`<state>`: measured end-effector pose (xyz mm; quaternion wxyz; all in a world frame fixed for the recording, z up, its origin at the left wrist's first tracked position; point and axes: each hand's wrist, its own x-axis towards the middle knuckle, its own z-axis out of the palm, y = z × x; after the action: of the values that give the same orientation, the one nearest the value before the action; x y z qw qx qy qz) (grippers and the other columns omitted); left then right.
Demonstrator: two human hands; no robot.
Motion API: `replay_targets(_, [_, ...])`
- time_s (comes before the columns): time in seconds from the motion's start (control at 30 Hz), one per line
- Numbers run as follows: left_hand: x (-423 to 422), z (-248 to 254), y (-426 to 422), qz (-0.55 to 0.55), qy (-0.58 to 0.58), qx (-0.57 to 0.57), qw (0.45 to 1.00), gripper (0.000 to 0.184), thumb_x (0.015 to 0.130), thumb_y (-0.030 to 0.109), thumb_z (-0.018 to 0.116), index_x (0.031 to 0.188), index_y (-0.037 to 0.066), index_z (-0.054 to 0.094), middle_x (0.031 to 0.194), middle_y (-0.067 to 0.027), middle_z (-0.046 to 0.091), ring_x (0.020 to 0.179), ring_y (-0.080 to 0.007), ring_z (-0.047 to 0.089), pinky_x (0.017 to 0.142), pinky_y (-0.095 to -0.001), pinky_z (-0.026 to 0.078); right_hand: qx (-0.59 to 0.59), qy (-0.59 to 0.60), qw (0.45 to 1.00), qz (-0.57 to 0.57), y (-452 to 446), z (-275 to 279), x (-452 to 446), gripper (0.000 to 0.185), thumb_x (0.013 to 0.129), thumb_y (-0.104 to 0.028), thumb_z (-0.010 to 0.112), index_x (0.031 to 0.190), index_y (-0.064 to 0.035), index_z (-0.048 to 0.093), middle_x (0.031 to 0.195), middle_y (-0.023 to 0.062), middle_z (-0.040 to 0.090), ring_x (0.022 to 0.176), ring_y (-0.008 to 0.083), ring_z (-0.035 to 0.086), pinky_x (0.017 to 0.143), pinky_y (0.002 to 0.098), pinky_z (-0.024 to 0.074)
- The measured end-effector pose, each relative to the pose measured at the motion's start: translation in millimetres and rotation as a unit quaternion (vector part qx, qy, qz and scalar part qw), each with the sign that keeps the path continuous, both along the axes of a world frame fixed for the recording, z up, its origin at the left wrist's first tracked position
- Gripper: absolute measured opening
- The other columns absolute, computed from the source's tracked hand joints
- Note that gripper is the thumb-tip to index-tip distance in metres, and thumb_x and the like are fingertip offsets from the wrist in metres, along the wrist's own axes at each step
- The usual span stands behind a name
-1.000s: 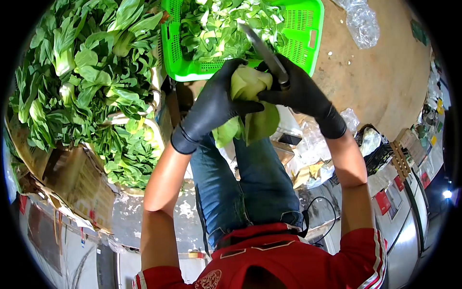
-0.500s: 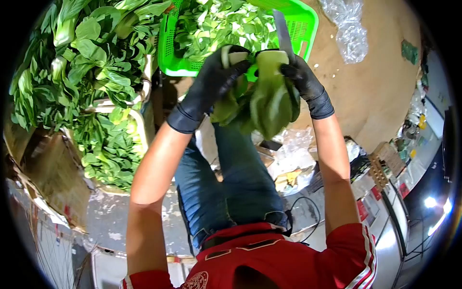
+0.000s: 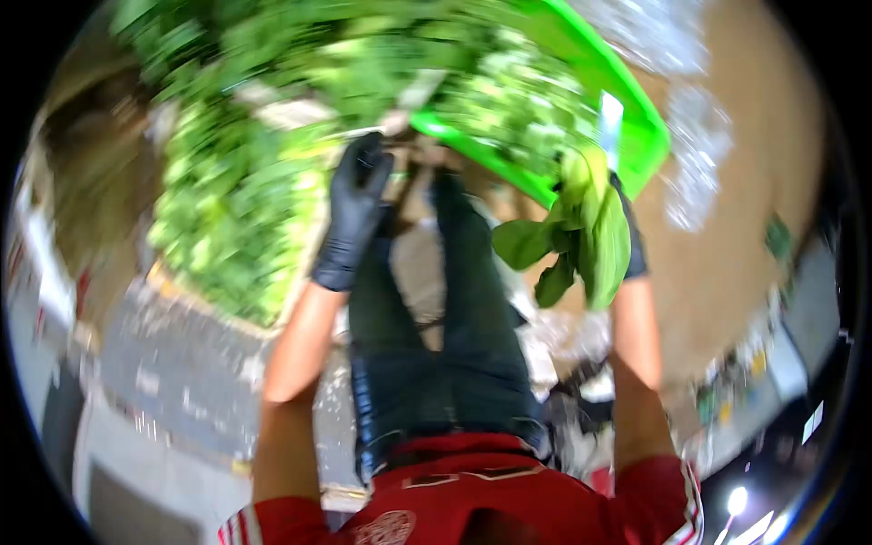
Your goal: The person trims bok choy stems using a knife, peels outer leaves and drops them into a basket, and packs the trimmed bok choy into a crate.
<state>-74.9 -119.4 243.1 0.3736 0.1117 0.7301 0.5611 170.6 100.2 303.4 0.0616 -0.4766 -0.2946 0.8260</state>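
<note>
My left hand (image 3: 352, 213), in a black glove, is beside the bok choy heap at the left. Its fingers are loosely apart and I see nothing in them, though motion blurs them. At the green basket's near edge my right hand (image 3: 630, 232), also gloved, is closed round a leafy bok choy bunch (image 3: 595, 227), whose leaves hang down toward me. A knife (image 3: 610, 125) is in the same hand, its blade pointing up and away past the stems. The bunch hides most of the right fingers and the knife handle.
The bright green basket (image 3: 647, 136) ahead holds cut bok choy pieces (image 3: 522, 95). Whole bok choy (image 3: 241, 213) is heaped in crates at the left. Crumpled clear plastic (image 3: 698, 154) lies on the brown floor at the right. My legs (image 3: 436, 363) are between my arms.
My left hand has parted from the bok choy and moved left toward the heap. The bunch and knife remain in my right hand. The view has turned and is blurred.
</note>
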Motion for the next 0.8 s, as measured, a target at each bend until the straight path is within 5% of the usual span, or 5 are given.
replay_targets(0.13, [-64, -10, -155, 0.123, 0.212, -0.193, 0.95, 0.033, 0.077, 0.007, 0.065, 0.107, -0.001, 0.053, 0.092, -0.0078, 0.059, 0.083, -0.0148, 0.056, 0.078, -0.0277, 0.045, 0.137, -0.104, 0.963, 0.207, -70, -23, -103, 0.047, 0.082, -0.035, 0.061, 0.113, -0.0011, 0.052, 0.093, 0.0056, 0.06, 0.083, 0.0154, 0.056, 0.076, 0.0273, 0.045])
replay_targets(0.33, [-170, -50, -277, 0.056, 0.484, -0.351, 0.8, 0.042, 0.071, 0.018, 0.069, 0.105, -0.003, 0.054, 0.095, -0.0193, 0.056, 0.089, -0.0365, 0.053, 0.082, -0.042, 0.042, 0.268, -0.066, 0.917, 0.287, -148, -30, -240, 0.03, 0.082, -0.026, 0.062, 0.096, -0.0002, 0.058, 0.074, 0.0019, 0.058, 0.057, 0.0079, 0.051, 0.054, 0.0213, 0.0404])
replay_targets(0.6, [-197, -111, -255, 0.002, 0.325, -0.497, 0.804, 0.053, 0.06, 0.039, 0.073, 0.095, 0.003, 0.056, 0.093, -0.0201, 0.058, 0.087, -0.037, 0.054, 0.076, -0.0448, 0.044, 0.235, -0.068, 0.905, 0.348, -191, -33, -217, 0.024, 0.085, -0.025, 0.059, 0.084, -0.0013, 0.061, 0.06, 0.0034, 0.056, 0.047, 0.0095, 0.049, 0.042, 0.0223, 0.0366])
replay_targets(0.73, [-191, -105, -275, 0.027, 0.354, -0.322, 0.878, 0.049, 0.062, 0.024, 0.073, 0.101, 0.001, 0.054, 0.095, -0.0202, 0.057, 0.088, -0.0377, 0.054, 0.079, -0.0445, 0.044, 0.269, -0.098, 0.849, 0.445, -190, -22, -176, 0.032, 0.085, -0.027, 0.059, 0.068, 0.0008, 0.058, 0.054, 0.0043, 0.054, 0.049, 0.0112, 0.05, 0.048, 0.0298, 0.0396])
replay_targets(0.8, [-162, -47, -265, 0.071, 0.151, -0.187, 0.968, 0.054, 0.066, 0.013, 0.068, 0.114, 0.0, 0.046, 0.107, -0.0175, 0.055, 0.099, -0.0274, 0.055, 0.085, -0.0348, 0.043, 0.309, -0.115, 0.808, 0.489, -192, -15, -166, 0.025, 0.078, -0.023, 0.065, 0.069, -0.0013, 0.057, 0.057, 0.0109, 0.056, 0.052, 0.0191, 0.057, 0.049, 0.0326, 0.0409])
